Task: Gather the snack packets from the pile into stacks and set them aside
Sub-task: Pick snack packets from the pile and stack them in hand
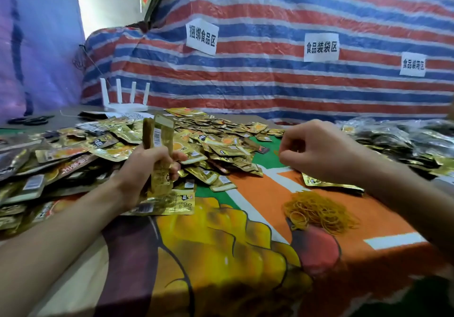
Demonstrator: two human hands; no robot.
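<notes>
Left hand (149, 166): fingers and thumb wrapped round a stack (159, 144) of gold snack packets, gripped about its lower half. The stack stands on end, with its long axis near upright and its top leaning slightly away from the person. Its lower edge sits just above the packets lying nearest the body.

Right hand (319, 152): raised off the printed tablecloth (245, 243), fingers curled, thumb and forefinger brought together. A faint orange trace shows at the fingertips. It cannot be told whether they pinch a rubber band or nothing.

Governing relation: the stack lies to the left of the right hand, at much the same height and well apart, with open cloth between them. The heap of rubber bands (319, 212) lies nearer the body than the right hand, and closer to it than to the left. In the inspector's judgement, banding would fall to the right hand, crossing leftward to slip a loop over the stack's free upper end — the left need only hold steady.

The pile (216, 144) of loose packets spreads from the left edge across to mid-table behind the stack, largely ungathered. One loose packet (329, 184) lies flat under the right forearm.

Containers: no box, tray or bin is in view. A mass of dark packets (405, 139) lies far right — whether bagged cannot be told.
</notes>
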